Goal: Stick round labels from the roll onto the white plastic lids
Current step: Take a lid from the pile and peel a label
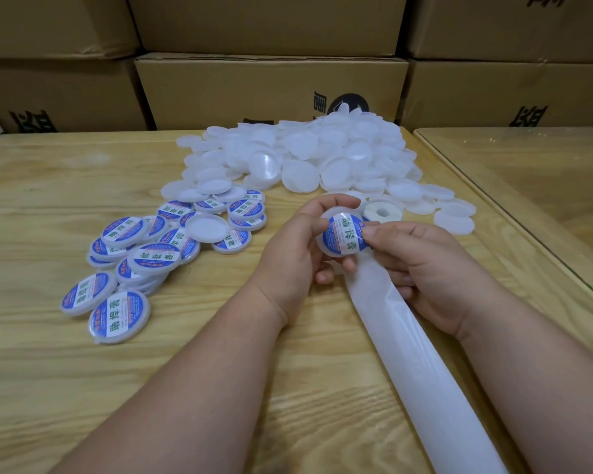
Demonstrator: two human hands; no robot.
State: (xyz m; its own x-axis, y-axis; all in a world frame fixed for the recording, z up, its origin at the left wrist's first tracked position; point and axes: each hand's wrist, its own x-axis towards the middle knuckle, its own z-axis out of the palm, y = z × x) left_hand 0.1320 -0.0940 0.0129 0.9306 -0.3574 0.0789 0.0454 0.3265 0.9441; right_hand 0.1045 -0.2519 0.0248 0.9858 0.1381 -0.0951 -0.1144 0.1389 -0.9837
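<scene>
- One lid [336, 249] is held up between both hands, with a blue-and-white label [345, 233] lying across its face; whether the label is fully pressed down cannot be told.
- The lid is gripped at its left edge by the left hand [297, 248], thumb over the upper rim and fingers curled beneath.
- The label's right edge is pinched or pressed by the thumb and forefinger of the right hand [425, 268]; its remaining fingers are curled over the backing strip [408, 354].
- Just behind the grip sits the roll [381, 213], and the bare strip is trailed from beneath the hands towards the viewer.
- Roughly two dozen labelled lids [151, 258] are heaped to the left of the grip, with one unlabelled lid lying open side up among them.
- Far more blank lids [308, 155] are piled beyond the grip, well over a hundred by estimate.
- Progress is judged as early: only a small share is done, and the bulk is left.
- How many labels are left on the roll cannot be seen.
</scene>
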